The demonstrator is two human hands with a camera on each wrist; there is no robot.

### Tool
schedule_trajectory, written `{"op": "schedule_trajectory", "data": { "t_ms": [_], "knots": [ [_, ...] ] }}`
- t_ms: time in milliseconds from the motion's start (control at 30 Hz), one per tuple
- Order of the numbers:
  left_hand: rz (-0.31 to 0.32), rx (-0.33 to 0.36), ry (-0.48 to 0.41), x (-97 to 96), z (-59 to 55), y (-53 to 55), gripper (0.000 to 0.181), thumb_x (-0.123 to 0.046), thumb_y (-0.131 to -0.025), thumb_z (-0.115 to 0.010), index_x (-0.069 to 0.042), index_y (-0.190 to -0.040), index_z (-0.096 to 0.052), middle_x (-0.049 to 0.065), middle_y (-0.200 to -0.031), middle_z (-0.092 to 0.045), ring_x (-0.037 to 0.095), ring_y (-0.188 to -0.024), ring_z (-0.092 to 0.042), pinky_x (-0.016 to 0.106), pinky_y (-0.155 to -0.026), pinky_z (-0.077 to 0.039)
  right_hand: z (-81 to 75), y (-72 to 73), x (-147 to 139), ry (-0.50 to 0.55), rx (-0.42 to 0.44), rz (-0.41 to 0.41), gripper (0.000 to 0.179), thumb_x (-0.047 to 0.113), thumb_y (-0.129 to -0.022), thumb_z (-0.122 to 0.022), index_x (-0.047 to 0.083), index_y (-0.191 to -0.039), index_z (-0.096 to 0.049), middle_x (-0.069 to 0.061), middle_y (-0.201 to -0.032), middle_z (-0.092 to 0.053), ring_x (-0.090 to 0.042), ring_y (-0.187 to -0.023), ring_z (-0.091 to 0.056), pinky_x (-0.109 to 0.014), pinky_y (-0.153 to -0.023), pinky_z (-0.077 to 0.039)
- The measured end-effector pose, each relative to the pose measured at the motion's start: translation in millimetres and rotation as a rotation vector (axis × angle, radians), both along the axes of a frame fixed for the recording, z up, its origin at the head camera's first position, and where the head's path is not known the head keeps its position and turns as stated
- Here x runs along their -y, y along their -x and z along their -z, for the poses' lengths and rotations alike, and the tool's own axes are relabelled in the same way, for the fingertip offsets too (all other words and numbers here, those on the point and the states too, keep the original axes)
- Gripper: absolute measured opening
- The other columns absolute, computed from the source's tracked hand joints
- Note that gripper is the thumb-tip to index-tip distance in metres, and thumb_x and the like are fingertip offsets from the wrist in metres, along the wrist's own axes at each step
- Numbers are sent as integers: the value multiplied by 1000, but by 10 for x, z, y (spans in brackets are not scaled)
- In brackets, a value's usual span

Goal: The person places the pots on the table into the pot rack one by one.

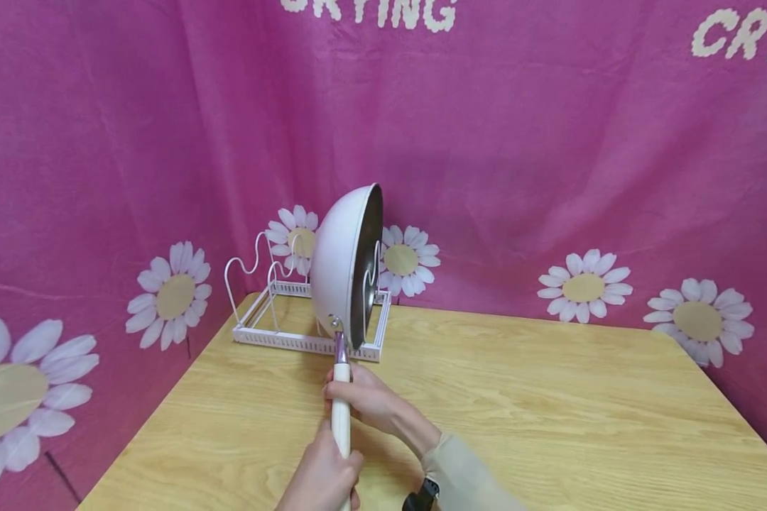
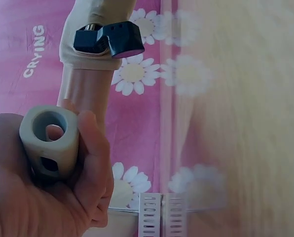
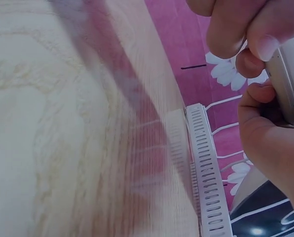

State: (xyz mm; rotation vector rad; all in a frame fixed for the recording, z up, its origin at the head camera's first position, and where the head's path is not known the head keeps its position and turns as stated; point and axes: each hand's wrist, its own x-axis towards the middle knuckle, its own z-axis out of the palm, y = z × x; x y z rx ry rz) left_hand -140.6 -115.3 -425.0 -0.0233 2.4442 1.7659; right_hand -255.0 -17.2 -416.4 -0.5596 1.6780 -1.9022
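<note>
A white wok (image 1: 339, 262) with a dark inside is tilted up on its side at the white wire rack (image 1: 307, 345), its open face toward the right. One wire divider of the rack overlaps the wok's dark face. My left hand (image 1: 324, 470) grips the rear part of the pale handle (image 2: 51, 143), whose hollow end shows in the left wrist view. Farther forward, close to the metal neck, my right hand (image 1: 372, 401) holds the same handle, with thumb and fingers around it in the right wrist view (image 3: 275, 98).
More wavy wire dividers (image 1: 271, 284) rise from the rack's left part. The rack stands on a wooden table (image 1: 518, 411), near its back left corner. A pink cloth (image 1: 486, 142) with daisies hangs behind and to the left.
</note>
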Motion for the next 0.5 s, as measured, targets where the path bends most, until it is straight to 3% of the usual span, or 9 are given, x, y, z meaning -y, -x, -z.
{"op": "schedule_trajectory", "data": {
  "t_ms": [267, 500],
  "knots": [
    [0, -15, -32, -59, 9, 54, 70, -4, -84, -52, 13, -143, -18, 11, -71, -54, 18, -43, -57, 33, -40, -51, 40, 95, -38, -14, 14, -17, 14, 5, -84, -59, 8, -95, -50, 1, -73, -59, -8, -68, -53, -19, -61, -42],
    [-4, -47, 8, -71, 18, 65, 46, -3, -82, -51, 14, -122, -36, 10, -68, -55, 16, -41, -57, 33, -38, -49, 41, 113, -46, -6, 50, -26, 13, 6, -85, -59, 9, -94, -50, 2, -75, -58, -7, -70, -56, -19, -63, -44]
  ]
}}
